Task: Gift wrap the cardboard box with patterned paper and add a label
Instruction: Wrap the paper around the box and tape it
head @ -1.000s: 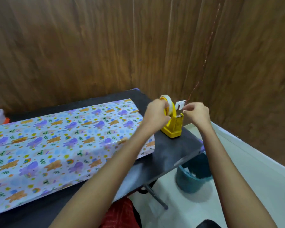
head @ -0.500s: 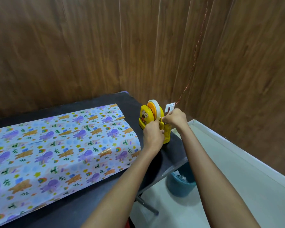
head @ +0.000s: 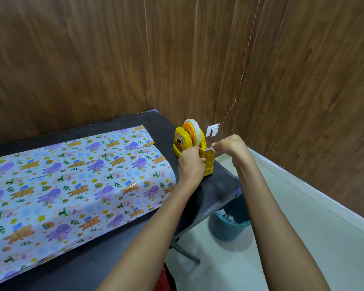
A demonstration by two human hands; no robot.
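The patterned paper [head: 72, 185] covers the left and middle of the black tabletop [head: 214, 185], from about 9 o'clock to the centre. It lies over a long raised shape, which I judge to be the cardboard box; the box itself is hidden, and the paper's right end hangs open and is not yet folded. At about 1 o'clock from this end, close to the tabletop's far right corner, stands the yellow tape dispenser [head: 182, 141] with the tape [head: 195, 131] on its wheel. The left hand [head: 190, 164] has a closed grip round the low front part of the dispenser and holds it down. One second ago this hand was on top of the wheel, so it has come lower to steady the base. Just to the right, at 3 o'clock from the cutter, the right hand [head: 229, 144] has its fingertips closed in a pinch. It seems to hold the tape's free end, but the strip is too thin to see clearly. This hand was higher before and has moved outward, so I think a piece is being pulled and is soon to be torn off for fixing the paper. Under the tabletop's edge, at 5 o'clock, stands a blue bucket [head: 229, 227]. A white socket [head: 212, 130] and a thin wire [head: 244, 59] are on the wooden wall behind.
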